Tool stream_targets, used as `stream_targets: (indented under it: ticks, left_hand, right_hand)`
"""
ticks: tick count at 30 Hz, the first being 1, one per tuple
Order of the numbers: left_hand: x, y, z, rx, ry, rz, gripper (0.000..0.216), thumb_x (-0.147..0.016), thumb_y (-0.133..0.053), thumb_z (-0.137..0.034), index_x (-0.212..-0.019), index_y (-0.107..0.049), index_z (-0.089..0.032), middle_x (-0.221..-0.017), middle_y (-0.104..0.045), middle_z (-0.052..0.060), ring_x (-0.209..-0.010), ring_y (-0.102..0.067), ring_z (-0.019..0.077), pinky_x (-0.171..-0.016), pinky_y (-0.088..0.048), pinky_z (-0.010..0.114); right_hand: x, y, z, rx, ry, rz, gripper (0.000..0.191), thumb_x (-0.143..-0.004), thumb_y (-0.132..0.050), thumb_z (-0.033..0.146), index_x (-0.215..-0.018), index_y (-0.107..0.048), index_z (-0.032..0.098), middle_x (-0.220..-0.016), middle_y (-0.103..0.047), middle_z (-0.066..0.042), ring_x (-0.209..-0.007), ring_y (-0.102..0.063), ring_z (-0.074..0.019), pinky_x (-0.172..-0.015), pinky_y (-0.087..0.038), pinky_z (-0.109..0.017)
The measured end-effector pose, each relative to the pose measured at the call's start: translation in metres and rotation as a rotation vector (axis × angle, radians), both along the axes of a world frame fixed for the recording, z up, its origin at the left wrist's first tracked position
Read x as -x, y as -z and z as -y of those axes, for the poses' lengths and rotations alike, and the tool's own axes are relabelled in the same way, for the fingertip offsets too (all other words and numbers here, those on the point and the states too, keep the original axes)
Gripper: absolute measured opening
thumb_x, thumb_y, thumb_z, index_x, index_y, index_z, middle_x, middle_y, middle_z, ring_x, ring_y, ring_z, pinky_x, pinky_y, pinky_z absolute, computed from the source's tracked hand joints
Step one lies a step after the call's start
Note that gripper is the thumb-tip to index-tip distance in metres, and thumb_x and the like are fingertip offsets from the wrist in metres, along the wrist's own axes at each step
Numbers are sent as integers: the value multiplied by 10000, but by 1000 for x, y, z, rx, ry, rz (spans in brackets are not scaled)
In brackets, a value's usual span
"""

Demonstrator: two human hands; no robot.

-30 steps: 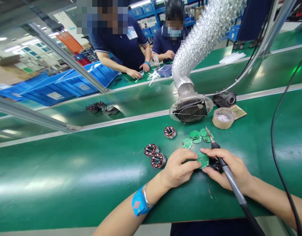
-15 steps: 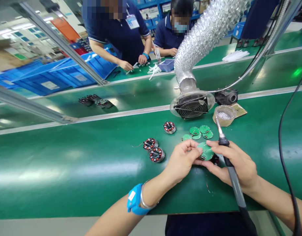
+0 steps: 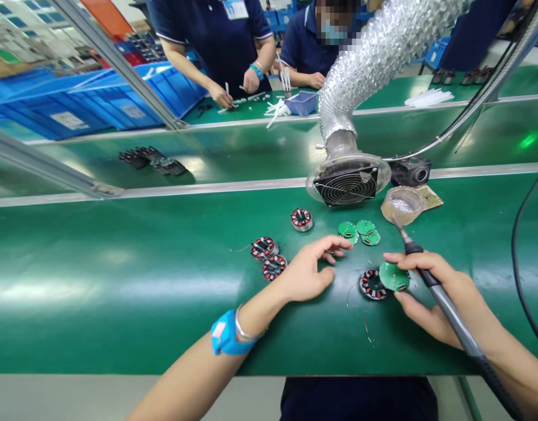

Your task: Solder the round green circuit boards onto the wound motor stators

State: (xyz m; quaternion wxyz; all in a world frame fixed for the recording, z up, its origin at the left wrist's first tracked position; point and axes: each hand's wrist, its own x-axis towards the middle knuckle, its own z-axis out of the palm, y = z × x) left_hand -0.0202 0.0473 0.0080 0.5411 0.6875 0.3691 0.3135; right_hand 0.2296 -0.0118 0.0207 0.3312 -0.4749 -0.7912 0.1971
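My right hand (image 3: pixel 431 298) grips a soldering iron (image 3: pixel 444 304) along the palm, tip pointing up and away, and pinches a round green circuit board (image 3: pixel 394 276) between thumb and fingers. The board sits tilted over a wound stator (image 3: pixel 371 284) lying on the green belt (image 3: pixel 120 280). My left hand (image 3: pixel 310 269) hovers open just left of the stator, fingers stretched toward several loose green boards (image 3: pixel 360 231). It holds nothing.
Three more stators (image 3: pixel 269 257) lie left of my left hand. A fume extractor fan (image 3: pixel 347 184) on a silver hose and a tape roll (image 3: pixel 403 204) stand behind. Black cables hang at the right. Two people work at the far bench.
My left hand has let go of the green board and opened, moving left. My right hand now holds the board alone, shifted right, uncovering the stator beneath.
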Motion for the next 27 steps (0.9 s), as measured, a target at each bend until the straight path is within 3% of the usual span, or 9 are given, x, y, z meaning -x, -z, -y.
stream_targets:
  ticks: [2, 4, 7, 10, 12, 16, 21, 24, 27]
  left_hand:
    - [6, 8, -7, 15, 250, 5, 693, -639, -580, -26, -1308, -492, -185, -1354, -561, 134, -1177, -582, 249, -974, -485, 418]
    - [3, 15, -6, 27, 348, 13, 785, -634, -662, -46, -1367, -417, -184, -1382, -532, 149, -1207, -565, 258, -1034, -450, 446]
    - [-14, 20, 11, -3, 220, -44, 751, -666, -772, -160, -1333, -429, -194, -1307, -588, 126, -1149, -590, 248, -1002, -473, 420]
    - [-30, 21, 39, -7, 3, -132, 624, -724, -735, -198, -1281, -454, -206, -1224, -611, 100, -1039, -610, 228, -876, -522, 373]
    - [-32, 20, 52, -8, -78, -139, 662, -711, -712, -175, -1306, -422, -195, -1236, -576, 119, -1020, -593, 232, -845, -530, 377]
    - [-20, 20, 49, 90, 46, 14, 733, -614, -598, -33, -1309, -408, -172, -1251, -557, 146, -1027, -593, 234, -885, -529, 405]
    - [-10, 25, 20, 357, 78, 97, 336, -761, -586, -93, -1092, -569, -148, -1019, -686, 102, -848, -664, 159, -794, -541, 314]
    - [-11, 24, 11, 268, 71, 39, 125, -785, -679, -211, -886, -688, -140, -816, -693, 52, -739, -643, 135, -724, -509, 258]
    - [-12, 20, 8, 157, 82, 28, 109, -747, -746, -258, -756, -742, -149, -763, -677, 40, -669, -599, 118, -652, -463, 228]
  right_hand:
    - [-1, 0, 1, 70, -90, 57, 396, -820, -567, 119, -1178, -474, 260, -1228, -639, -69, -1086, -644, -221, -903, -537, -356]
    - [2, 0, 0, 63, -144, 96, 420, -805, -525, 86, -1185, -469, 256, -1179, -645, -71, -1030, -644, -228, -871, -536, -385]
    - [10, -1, -3, 36, -182, 128, 484, -761, -492, 37, -1193, -468, 252, -1126, -649, -71, -992, -627, -242, -842, -532, -411]
    - [13, -2, -7, 59, -225, 137, 565, -706, -495, 8, -1216, -473, 251, -1139, -642, -75, -1005, -618, -245, -864, -530, -412]
    - [13, -3, -9, 72, -239, 138, 595, -688, -497, -1, -1227, -477, 250, -1137, -640, -75, -1017, -611, -245, -869, -532, -403]
    - [9, -5, -7, 82, -246, 147, 587, -716, -479, -5, -1240, -472, 261, -1080, -643, -63, -1004, -603, -240, -857, -530, -392]
    - [9, -4, -3, 93, -241, 173, 565, -747, -477, -7, -1241, -457, 267, -1110, -630, -69, -974, -593, -241, -842, -516, -402]
    - [11, -3, -3, 111, -244, 155, 559, -764, -485, 1, -1257, -445, 261, -1116, -627, -71, -1004, -587, -242, -866, -506, -409]
    - [13, -2, -3, 83, -250, 135, 530, -785, -490, 14, -1255, -445, 254, -1168, -631, -78, -1015, -604, -235, -887, -499, -412]
